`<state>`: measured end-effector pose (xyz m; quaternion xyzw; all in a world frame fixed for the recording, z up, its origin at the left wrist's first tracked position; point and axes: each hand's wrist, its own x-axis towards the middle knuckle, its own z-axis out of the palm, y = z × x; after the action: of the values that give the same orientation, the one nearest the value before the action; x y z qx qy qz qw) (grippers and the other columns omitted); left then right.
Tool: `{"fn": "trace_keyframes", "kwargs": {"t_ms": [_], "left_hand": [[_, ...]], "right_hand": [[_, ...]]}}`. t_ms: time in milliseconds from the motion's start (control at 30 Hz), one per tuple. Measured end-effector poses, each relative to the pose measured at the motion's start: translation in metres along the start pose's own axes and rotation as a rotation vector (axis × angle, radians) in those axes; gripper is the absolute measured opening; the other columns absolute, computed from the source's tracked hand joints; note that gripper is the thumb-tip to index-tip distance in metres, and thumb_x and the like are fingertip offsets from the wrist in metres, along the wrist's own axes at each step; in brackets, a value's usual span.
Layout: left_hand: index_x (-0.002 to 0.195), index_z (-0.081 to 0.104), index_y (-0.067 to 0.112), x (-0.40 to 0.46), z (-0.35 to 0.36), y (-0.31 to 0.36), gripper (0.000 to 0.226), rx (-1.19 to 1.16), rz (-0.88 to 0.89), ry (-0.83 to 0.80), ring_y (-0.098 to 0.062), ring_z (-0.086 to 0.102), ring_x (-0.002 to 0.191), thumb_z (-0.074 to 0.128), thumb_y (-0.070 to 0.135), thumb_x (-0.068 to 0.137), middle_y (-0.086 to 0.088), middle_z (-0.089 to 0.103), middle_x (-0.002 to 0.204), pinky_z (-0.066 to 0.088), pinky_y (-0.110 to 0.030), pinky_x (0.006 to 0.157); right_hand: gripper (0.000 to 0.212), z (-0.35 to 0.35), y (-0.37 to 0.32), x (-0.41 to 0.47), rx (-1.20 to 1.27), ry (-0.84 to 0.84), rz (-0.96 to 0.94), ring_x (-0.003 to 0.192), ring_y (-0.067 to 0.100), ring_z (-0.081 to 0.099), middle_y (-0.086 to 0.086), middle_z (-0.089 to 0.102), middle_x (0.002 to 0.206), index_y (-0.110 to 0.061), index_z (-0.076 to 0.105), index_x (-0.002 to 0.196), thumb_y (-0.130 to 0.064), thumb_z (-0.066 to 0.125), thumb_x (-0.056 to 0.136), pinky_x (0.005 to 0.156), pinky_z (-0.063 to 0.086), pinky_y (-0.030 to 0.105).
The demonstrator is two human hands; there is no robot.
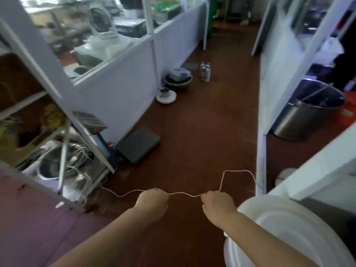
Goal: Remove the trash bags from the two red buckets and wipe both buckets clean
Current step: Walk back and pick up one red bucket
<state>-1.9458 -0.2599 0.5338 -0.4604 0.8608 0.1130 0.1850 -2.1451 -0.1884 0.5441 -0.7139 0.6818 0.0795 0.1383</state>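
Observation:
My left hand [152, 201] and my right hand [217, 204] are both closed on a thin pale string [185, 194] stretched between them above the brown floor. The string trails left toward the metal rack and loops up to the right by the partition edge. A red bucket [348, 112] shows only partly at the far right edge, behind a large steel pot [306, 114]. No trash bag is visible.
A white lidded bin [289, 226] stands under my right forearm. White partitions [119, 97] line a brown corridor. A dark scale platform [138, 144], bowls [178, 80], a white dish [166, 96] and bottles [205, 71] lie on the floor. A metal rack [63, 151] stands left.

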Motion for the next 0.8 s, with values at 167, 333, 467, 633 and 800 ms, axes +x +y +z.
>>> {"fn": "trace_keyframes", "kwargs": {"t_ms": [167, 333, 467, 633, 800], "left_hand": [[0.109, 0.058, 0.015, -0.110, 0.010, -0.106, 0.026, -0.027, -0.216, 0.093, -0.028, 0.058, 0.109, 0.041, 0.025, 0.094, -0.006, 0.061, 0.115, 0.047, -0.039, 0.082], [0.106, 0.063, 0.015, -0.247, 0.051, -0.197, 0.027, -0.120, -0.488, 0.162, -0.029, 0.062, 0.105, 0.040, 0.021, 0.092, -0.004, 0.065, 0.112, 0.045, -0.034, 0.072], [0.105, 0.062, 0.018, -0.373, 0.109, -0.269, 0.023, -0.207, -0.707, 0.140, -0.028, 0.062, 0.104, 0.045, 0.020, 0.091, -0.004, 0.066, 0.111, 0.050, -0.039, 0.076], [0.105, 0.059, 0.016, -0.539, 0.181, -0.346, 0.024, -0.257, -0.939, 0.162, -0.030, 0.060, 0.106, 0.041, 0.024, 0.091, -0.004, 0.064, 0.112, 0.048, -0.037, 0.078], [0.110, 0.057, 0.016, -0.680, 0.235, -0.402, 0.028, -0.312, -1.171, 0.161, -0.029, 0.057, 0.111, 0.040, 0.032, 0.094, -0.005, 0.061, 0.119, 0.046, -0.037, 0.082]], "right_hand": [[0.021, -0.033, -0.139, 0.034, -0.100, 0.045, -0.336, 0.101, 0.026, 0.059, 0.004, 0.061, 0.110, -0.016, 0.057, 0.109, -0.019, 0.040, 0.096, 0.081, 0.046, 0.037], [0.023, -0.037, -0.310, 0.036, -0.205, 0.054, -0.614, 0.101, 0.027, 0.058, 0.006, 0.060, 0.110, -0.015, 0.057, 0.108, -0.015, 0.038, 0.095, 0.077, 0.044, 0.037], [0.024, -0.018, -0.461, 0.011, -0.279, 0.068, -0.802, 0.104, 0.030, 0.058, 0.008, 0.061, 0.112, -0.014, 0.058, 0.107, -0.022, 0.039, 0.094, 0.080, 0.045, 0.038], [0.027, 0.014, -0.651, -0.037, -0.348, 0.049, -0.999, 0.110, 0.032, 0.057, 0.008, 0.060, 0.118, -0.015, 0.057, 0.111, -0.027, 0.041, 0.093, 0.087, 0.046, 0.039], [0.028, 0.036, -0.813, -0.092, -0.381, 0.035, -1.206, 0.112, 0.030, 0.055, 0.008, 0.059, 0.119, -0.015, 0.056, 0.112, -0.030, 0.040, 0.094, 0.088, 0.045, 0.038]]}}
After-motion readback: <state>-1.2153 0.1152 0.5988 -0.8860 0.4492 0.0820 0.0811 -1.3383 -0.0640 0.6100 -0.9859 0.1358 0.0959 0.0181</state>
